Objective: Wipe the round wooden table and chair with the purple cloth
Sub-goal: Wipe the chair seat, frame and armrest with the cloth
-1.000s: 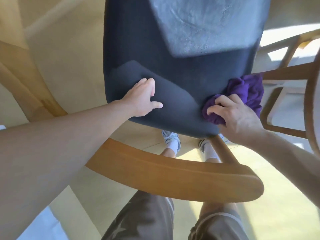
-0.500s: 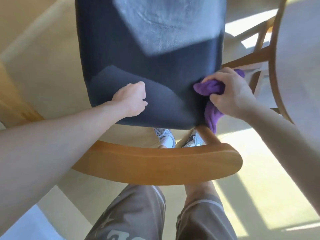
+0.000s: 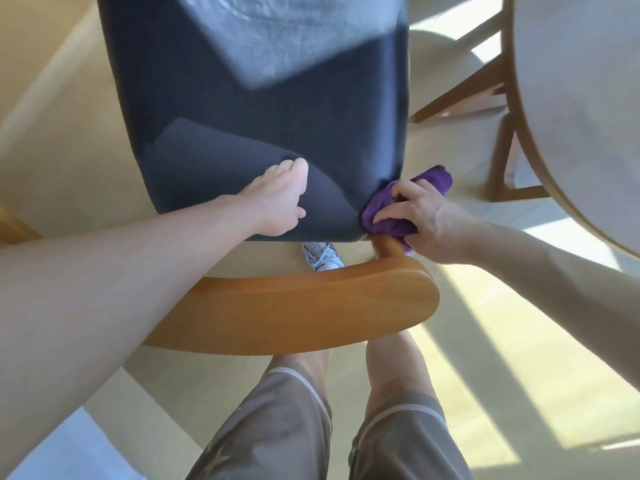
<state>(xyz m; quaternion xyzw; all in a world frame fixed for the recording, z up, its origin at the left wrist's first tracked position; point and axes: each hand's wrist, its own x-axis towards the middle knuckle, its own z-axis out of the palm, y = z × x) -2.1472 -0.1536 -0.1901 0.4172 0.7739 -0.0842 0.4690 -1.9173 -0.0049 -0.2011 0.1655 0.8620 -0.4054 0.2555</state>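
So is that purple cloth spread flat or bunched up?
Bunched: the purple cloth bulges in folds around the right hand gripping it.

I have one view only, from the head camera, looking steeply down and forward from close above the chair (image 3: 263, 98). Its backrest (image 3: 311, 306) crosses just under the lens, my legs below it. The wide angle bends the table (image 3: 571, 98) rim at the right edge.
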